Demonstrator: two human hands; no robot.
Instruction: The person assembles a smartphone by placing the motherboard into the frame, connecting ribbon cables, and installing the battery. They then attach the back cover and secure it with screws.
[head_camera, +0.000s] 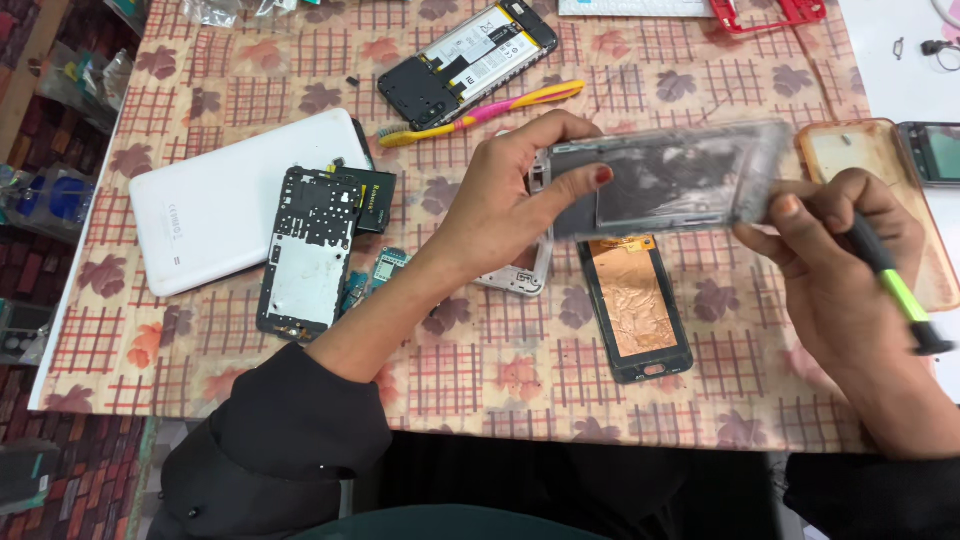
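Step in hand, judged from the grips: inspection or prying of a phone part held above the table.

Near edge: dark sleeves at both forearms; patterned tablecloth (500, 370) below.

Near centre: display panel with copper-coloured backing (632, 305), flat on the cloth, directly under the held part and apart from it.

Right: right hand (835, 265) closed around a black-and-green screwdriver (895, 285), handle pointing near-right; fingertips also touching the right end of the phone frame (665, 180). Tool tip hidden behind the fingers; contact with the frame cannot be told.

Centre: phone frame lifted clear of the table, long axis left to right, blurred. Left hand (505, 200) pinching its left end, thumb on the near face, fingers over the far edge.

Left: stripped phone chassis (308, 250) lying partly over a white tablet (225, 195); small circuit boards just beside it.

Right, farther: translucent orange case (880, 185).

Far: opened phone with battery exposed (470, 62); toothbrush (480, 112) just near of it.

Next move, as a judgement: firm hold at the left end, tool tip placed precisely at a seam or screw, light force only, thin frame likely to flex.
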